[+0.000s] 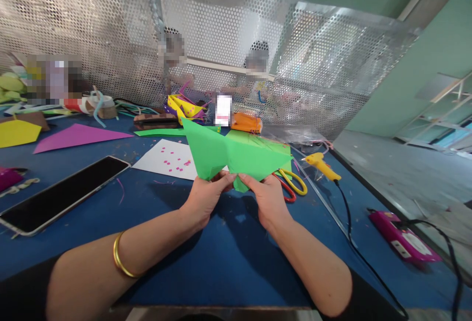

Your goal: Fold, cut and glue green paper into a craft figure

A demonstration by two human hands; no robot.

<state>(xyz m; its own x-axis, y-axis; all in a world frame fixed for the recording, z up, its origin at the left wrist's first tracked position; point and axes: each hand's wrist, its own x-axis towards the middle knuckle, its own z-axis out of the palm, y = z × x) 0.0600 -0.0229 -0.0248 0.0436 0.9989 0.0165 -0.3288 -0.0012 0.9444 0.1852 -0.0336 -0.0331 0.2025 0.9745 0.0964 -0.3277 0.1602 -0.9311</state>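
Note:
A folded sheet of green paper point(241, 155) is held up over the blue table by both of my hands. My left hand point(207, 194) pinches its lower edge left of the middle, thumb on the near side. My right hand point(268, 197) grips the same edge from the right, its thumb close to the left one. A small folded flap of the paper hangs between the two thumbs. Scissors point(295, 183) with red and yellow handles lie just beyond my right hand, their blades hidden. White paper point(162, 160) scattered with small pink squares lies behind my left hand.
A phone point(66, 193) lies at left, near purple paper point(81, 137) and yellow paper point(18, 133). At right are a yellow glue gun point(322, 165), its black cord and a magenta power strip point(403, 236). An orange pouch point(246, 123) stands behind. Perforated sheeting point(221, 21) closes the back.

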